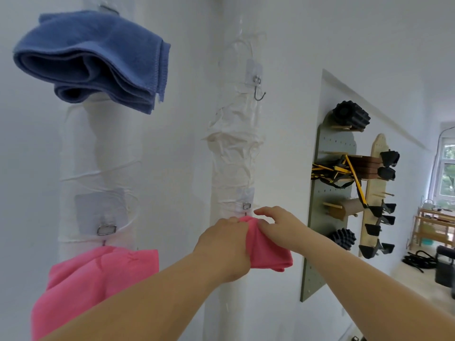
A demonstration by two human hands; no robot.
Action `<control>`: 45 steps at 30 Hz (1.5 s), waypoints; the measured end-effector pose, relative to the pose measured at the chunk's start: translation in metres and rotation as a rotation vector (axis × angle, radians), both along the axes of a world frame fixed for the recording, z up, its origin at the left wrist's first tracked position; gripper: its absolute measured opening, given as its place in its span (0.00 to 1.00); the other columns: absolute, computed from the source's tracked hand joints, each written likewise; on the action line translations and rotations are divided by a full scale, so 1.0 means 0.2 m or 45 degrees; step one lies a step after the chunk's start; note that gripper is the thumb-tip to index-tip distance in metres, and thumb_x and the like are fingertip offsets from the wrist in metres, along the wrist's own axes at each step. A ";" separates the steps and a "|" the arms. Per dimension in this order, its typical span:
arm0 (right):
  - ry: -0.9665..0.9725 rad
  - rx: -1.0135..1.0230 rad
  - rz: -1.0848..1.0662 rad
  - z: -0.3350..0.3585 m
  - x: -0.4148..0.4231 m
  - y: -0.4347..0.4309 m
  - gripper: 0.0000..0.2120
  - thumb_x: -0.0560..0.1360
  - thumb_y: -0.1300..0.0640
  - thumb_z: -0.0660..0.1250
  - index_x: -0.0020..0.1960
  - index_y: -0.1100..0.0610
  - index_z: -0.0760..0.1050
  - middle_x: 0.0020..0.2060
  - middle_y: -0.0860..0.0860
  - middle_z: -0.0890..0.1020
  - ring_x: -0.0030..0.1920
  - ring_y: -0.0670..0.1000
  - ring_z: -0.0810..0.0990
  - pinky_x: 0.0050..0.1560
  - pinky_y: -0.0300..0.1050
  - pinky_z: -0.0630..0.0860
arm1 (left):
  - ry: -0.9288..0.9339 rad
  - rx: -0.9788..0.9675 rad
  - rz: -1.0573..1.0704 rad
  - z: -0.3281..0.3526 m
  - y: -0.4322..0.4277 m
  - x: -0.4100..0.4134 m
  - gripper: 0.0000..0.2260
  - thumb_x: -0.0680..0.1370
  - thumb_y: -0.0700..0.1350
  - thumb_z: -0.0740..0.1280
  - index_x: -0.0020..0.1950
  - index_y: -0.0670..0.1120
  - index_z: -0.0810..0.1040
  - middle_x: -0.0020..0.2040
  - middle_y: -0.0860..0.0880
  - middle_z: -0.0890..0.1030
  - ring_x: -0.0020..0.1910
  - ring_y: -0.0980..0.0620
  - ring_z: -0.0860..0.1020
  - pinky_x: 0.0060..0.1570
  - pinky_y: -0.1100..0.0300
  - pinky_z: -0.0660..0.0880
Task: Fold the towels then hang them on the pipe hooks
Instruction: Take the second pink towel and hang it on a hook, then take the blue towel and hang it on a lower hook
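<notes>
The hanging step is in hand: the folded pink towel (269,254) is held up against the right-hand pipe (234,148), just under its lower hook (247,206). The left hand (225,247) grips its bunched top and the right hand (279,226) pinches the fold, forefinger lifted. Next, I judge, the top fold must be raised and caught over that small hook before either grip loosens.

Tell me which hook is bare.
The upper right hook. Those on the left pipe carry the blue towel and a pink towel; the hands hold a second pink towel at the lower right hook.
</notes>
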State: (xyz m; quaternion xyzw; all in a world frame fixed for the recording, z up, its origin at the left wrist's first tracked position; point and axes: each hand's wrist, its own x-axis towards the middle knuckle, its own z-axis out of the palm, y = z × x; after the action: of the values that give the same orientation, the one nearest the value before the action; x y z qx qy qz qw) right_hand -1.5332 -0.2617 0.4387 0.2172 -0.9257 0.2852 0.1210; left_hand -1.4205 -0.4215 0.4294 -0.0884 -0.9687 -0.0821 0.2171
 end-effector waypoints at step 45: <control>-1.067 -0.589 -1.676 -2.42 4.08 0.73 0.10 0.83 0.53 0.63 0.58 0.53 0.81 0.47 0.49 0.85 0.48 0.48 0.83 0.51 0.45 0.81 | -1.945 0.320 -0.910 -2.27 0.82 2.85 0.06 0.79 0.48 0.67 0.56 0.54 0.79 0.52 0.53 0.83 0.47 0.55 0.80 0.53 0.60 0.78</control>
State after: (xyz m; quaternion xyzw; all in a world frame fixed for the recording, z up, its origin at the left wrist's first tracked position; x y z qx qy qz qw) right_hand -0.7163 -0.1164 -0.0447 -0.5266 -0.7498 0.3974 -0.0507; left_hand -0.8507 -0.2572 -0.0255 -0.2844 -0.7468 -0.2897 -0.5267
